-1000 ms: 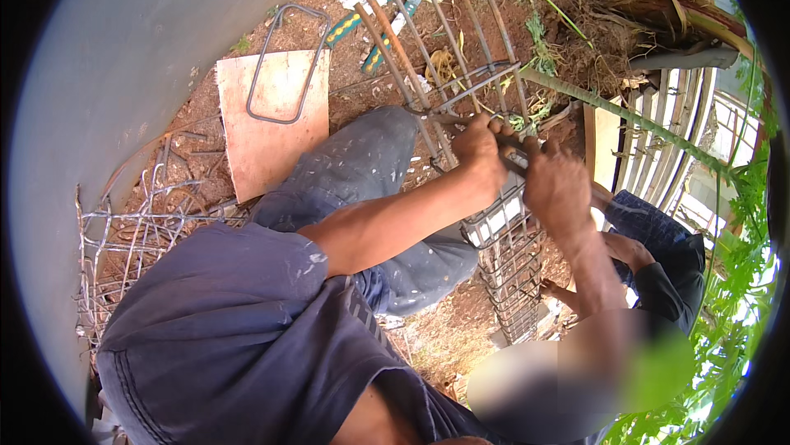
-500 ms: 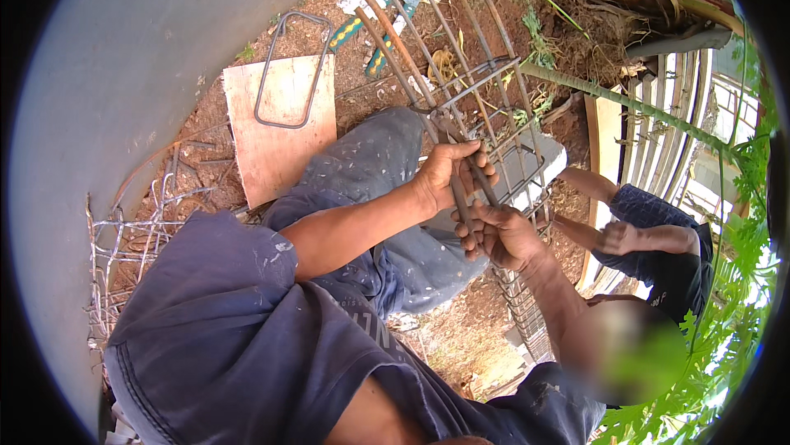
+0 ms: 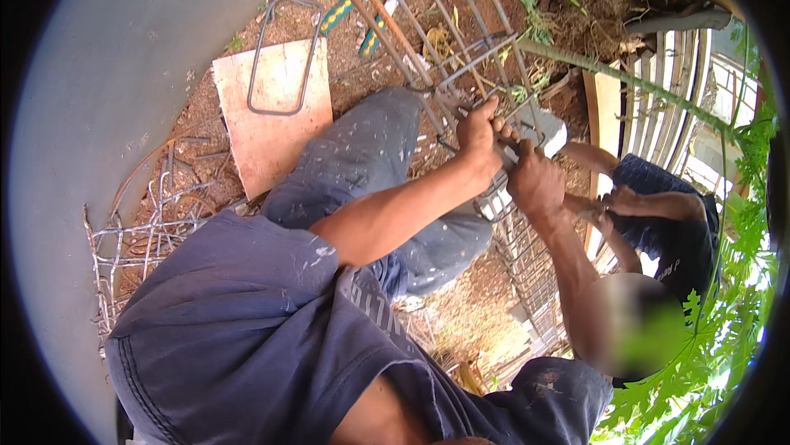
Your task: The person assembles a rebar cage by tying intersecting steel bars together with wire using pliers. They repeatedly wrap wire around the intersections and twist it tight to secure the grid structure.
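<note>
Before me is a rebar cage of long rusty bars crossed by bent stirrups. My left hand is closed around a handle of dark metal pincers, beside the cage bars. My right hand grips the pincers' handles further to the right, close to the left hand. The jaws sit near a crossing of bar and stirrup; fingers and bars partly hide them, so I cannot tell what they bite on.
A loose bent stirrup lies on a plywood board at left. Bolt cutters with green-yellow handles lie beyond. Bent rods pile by the grey wall. Another person is at right, near a concrete block.
Both hands have moved up and right with the pincers. The handles have swung, and my right hand has turned so its back shows. The view has shifted slightly.
</note>
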The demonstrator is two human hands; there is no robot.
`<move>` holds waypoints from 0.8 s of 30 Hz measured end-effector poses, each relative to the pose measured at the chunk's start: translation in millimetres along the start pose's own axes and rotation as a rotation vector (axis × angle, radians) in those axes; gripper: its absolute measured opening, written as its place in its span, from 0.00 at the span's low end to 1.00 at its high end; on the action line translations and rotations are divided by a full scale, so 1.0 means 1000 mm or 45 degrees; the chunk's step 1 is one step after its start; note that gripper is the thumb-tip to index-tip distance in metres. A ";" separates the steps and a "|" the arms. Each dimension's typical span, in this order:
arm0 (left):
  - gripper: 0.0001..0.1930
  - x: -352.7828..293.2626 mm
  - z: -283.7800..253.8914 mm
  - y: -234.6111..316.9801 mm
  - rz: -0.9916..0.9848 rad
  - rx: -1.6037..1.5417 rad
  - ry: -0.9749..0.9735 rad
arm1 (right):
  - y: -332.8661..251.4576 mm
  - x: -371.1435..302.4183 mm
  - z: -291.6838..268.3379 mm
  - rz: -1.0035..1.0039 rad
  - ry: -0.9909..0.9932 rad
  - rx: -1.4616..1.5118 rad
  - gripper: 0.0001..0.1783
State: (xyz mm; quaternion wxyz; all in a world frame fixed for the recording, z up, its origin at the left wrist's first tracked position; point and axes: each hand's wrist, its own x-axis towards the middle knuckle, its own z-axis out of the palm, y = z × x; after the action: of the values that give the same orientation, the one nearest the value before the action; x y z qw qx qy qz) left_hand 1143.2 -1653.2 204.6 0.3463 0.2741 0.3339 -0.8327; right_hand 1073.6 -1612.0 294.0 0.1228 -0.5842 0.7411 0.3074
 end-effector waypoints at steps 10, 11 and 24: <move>0.17 -0.039 -0.028 0.018 0.186 1.181 0.442 | -0.026 -0.027 0.064 0.347 -1.037 1.354 0.09; 0.18 -0.048 -0.038 0.034 0.092 1.181 0.257 | -0.035 -0.037 0.067 0.386 -1.314 1.977 0.10; 0.18 -0.081 -0.100 0.040 0.892 1.687 -0.137 | -0.099 -0.099 0.106 0.075 -0.282 1.497 0.20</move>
State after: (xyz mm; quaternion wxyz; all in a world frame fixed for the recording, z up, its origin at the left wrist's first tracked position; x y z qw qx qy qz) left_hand 1245.2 -1567.9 183.0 0.3694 0.4742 -0.3613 -0.7128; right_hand 1176.2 -1482.8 233.6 0.4936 -0.3620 0.7854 -0.0920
